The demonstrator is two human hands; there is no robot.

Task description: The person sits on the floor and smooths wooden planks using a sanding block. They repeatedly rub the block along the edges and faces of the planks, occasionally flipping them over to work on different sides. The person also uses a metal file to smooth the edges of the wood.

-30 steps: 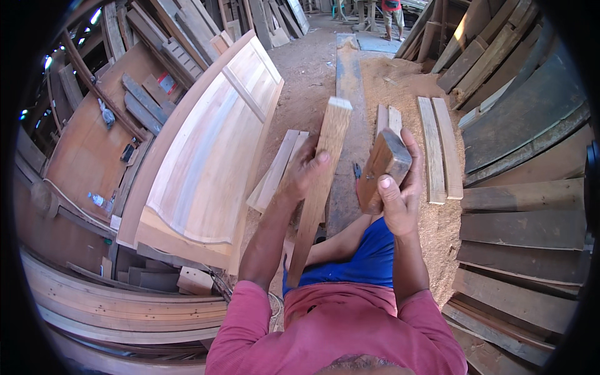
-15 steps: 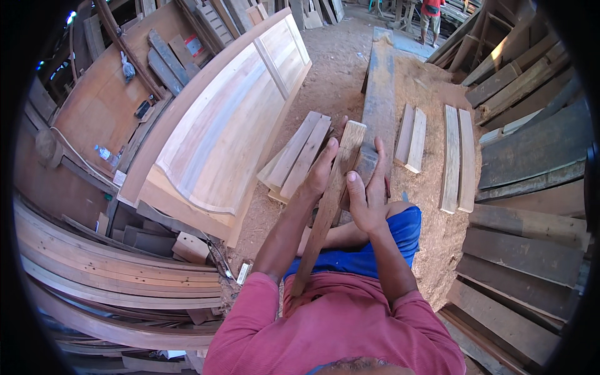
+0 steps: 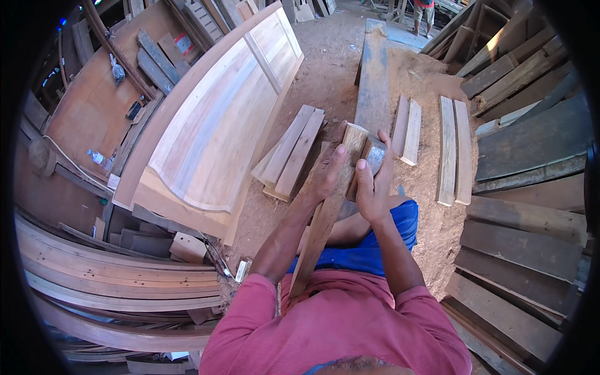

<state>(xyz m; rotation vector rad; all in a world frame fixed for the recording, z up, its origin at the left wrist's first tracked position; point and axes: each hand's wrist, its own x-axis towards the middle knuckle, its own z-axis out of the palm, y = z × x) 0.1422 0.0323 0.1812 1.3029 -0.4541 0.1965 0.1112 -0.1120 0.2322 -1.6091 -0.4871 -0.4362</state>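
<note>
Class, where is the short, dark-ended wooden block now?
In the head view, the short block is right of centre, held in the right hand, just right of the long wooden bar.

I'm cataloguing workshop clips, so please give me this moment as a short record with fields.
Left hand: the left hand holds a long wooden strip
Right hand: the right hand holds a dark-ended wooden block beside the strip
Ahead: a long narrow plank
Left side: a large wooden panel; nearer the hands, short boards
Right side: pale wooden pieces and sawdust
Background: another person, standing
</note>
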